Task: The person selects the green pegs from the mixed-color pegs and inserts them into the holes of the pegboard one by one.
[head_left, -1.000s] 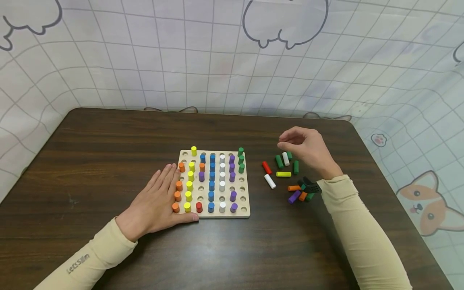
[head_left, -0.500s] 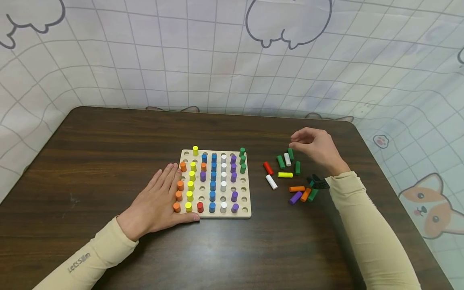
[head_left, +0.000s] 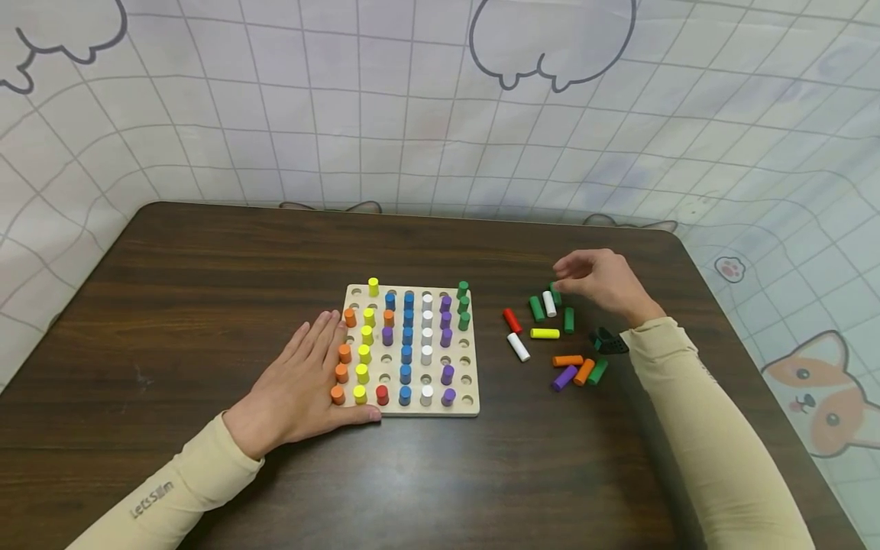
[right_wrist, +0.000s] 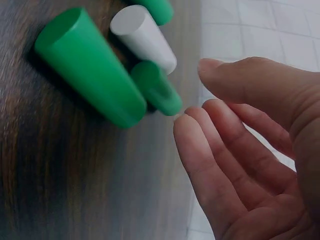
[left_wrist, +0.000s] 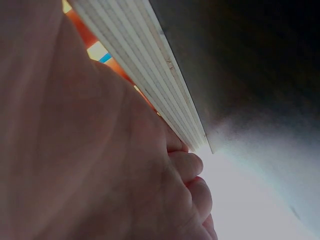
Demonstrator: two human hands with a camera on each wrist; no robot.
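My left hand (head_left: pixel 296 386) lies flat along the left edge of a wooden pegboard (head_left: pixel 440 414), its thumb at the near edge. Up close, the left palm (left_wrist: pixel 110 150) is against the board's side. Pegs stand in the board in coloured columns: orange, yellow, blue (head_left: pixel 406 354), white, purple and green, with a red peg (head_left: pixel 382 395) in front. My right hand (head_left: pixel 605 283) hovers over loose pegs at the right, thumb and fingers apart with nothing between them. Just by its fingertips lies a green peg (right_wrist: pixel 157 87), beside a white peg (right_wrist: pixel 145 37) and a larger-looking green peg (right_wrist: pixel 90 67).
Other loose pegs lie right of the board: red (head_left: pixel 512 320), white (head_left: pixel 519 347), yellow (head_left: pixel 545 334), orange (head_left: pixel 567 360), purple (head_left: pixel 564 378) and green (head_left: pixel 597 372). A black strap piece (head_left: pixel 609 341) is at my right wrist. The dark table (head_left: pixel 206 252) ends at a patterned backdrop (head_left: pixel 385 114).
My right hand has shifted to the right above the loose pegs, its fingers now beside the far green one. The left hand stays against the board. The head view has drifted slightly.
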